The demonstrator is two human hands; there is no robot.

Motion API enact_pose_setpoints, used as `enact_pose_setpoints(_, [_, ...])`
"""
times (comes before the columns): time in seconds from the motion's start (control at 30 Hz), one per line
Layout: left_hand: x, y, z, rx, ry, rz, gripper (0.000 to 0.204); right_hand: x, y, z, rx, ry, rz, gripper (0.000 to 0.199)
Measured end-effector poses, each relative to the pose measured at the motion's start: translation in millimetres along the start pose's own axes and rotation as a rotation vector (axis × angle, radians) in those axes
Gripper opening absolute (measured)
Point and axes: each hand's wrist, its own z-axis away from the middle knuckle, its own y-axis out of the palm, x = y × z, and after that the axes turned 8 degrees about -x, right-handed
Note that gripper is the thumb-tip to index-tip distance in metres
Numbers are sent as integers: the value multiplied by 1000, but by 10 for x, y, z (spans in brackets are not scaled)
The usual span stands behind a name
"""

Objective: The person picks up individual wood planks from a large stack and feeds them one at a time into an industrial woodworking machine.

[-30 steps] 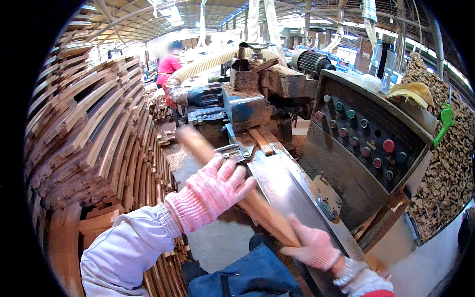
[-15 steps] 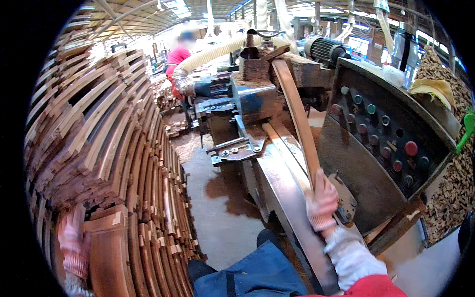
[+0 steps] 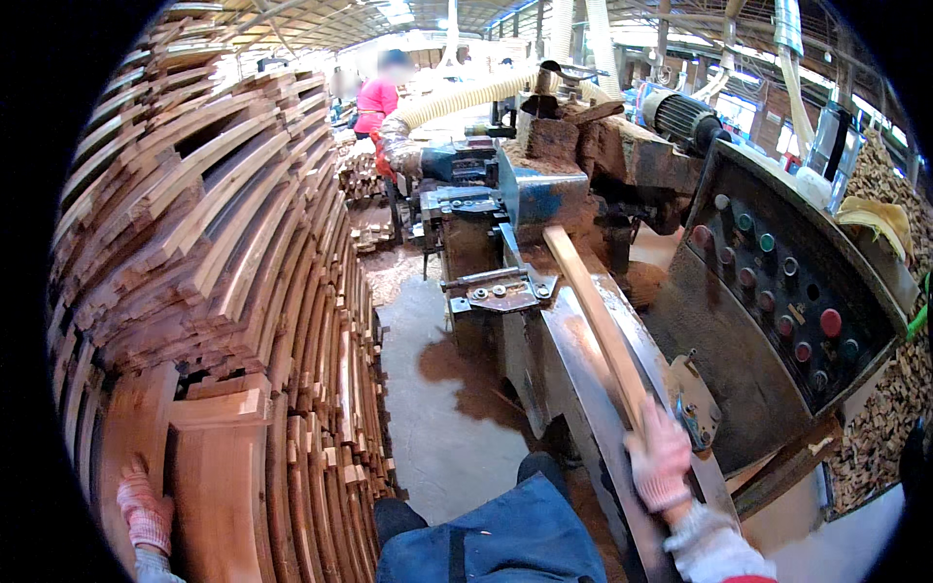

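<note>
My right hand [image 3: 661, 459], in a knitted glove, is closed on the near end of a curved wooden strip [image 3: 601, 335]. The strip lies along the metal bed [image 3: 573, 384] of a woodworking machine, its far end close to the blue-marked housing [image 3: 542, 199]. At the lower left, my gloved left hand [image 3: 146, 510] grips a flat reddish-brown board [image 3: 136, 413] on the stack. Its fingers lie over the board's face; their undersides are hidden. Beside it is another wide board [image 3: 222, 476].
Stacked curved strips [image 3: 209, 214] rise on the left. A control panel [image 3: 777, 282] with coloured buttons stands to the right, below a motor [image 3: 685, 119]. A ribbed hose [image 3: 466, 102] crosses behind the machine. A person in red [image 3: 377, 102] stands farther back. Offcuts [image 3: 880, 418] are piled at right.
The strip in my right hand has come down from its raised slant onto the machine bed. My left hand has moved nearer to me along the stack. The view has shifted slightly.
</note>
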Motion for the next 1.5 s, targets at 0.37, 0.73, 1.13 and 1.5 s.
enact_pose_setpoints(0.37, [214,-1363,185,199,-131,375,100,-213,271,-478,-97,-275,71,44])
enact_pose_setpoints(0.73, [-987,-3445,447,-692,851,506,45,630,922,-1514,19,-274,-676,50])
enact_pose_setpoints(1.13, [-2862,-4700,255,-1223,1197,876,42,380,-893,496,270,51,-167,96])
enact_pose_setpoints(1.5, [-977,-2636,-417,-411,397,554,80,-177,191,-228,-125,-16,123,92])
